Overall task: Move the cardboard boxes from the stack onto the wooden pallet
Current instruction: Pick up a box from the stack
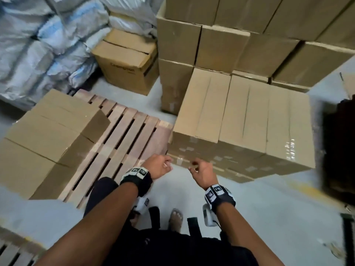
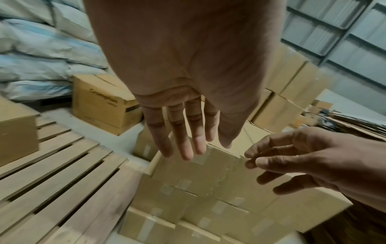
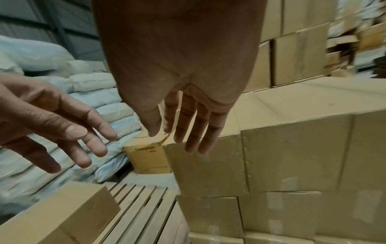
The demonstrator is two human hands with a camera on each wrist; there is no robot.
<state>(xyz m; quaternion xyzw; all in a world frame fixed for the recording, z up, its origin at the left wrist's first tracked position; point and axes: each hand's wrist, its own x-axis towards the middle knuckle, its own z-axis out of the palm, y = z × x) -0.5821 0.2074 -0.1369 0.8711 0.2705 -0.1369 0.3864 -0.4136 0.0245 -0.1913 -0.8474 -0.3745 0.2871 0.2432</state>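
Cardboard box stack (image 1: 244,120) sits just right of wooden pallet (image 1: 123,135), short carry. Placed boxes (image 1: 48,135) fill pallet's left side, slats free beside stack. Your left hand (image 1: 158,167), right hand (image 1: 202,174): fingers loose, empty, near stack's front corner.

My head cam looks steeply down; both wrist cams look along the palms, close in, sharing the box stack (image 1: 244,120) and pallet (image 1: 123,135).

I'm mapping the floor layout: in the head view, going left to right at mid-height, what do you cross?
Boxes on the pallet → bare slats of the wooden pallet → low stack of cardboard boxes → a dark object at the right edge.
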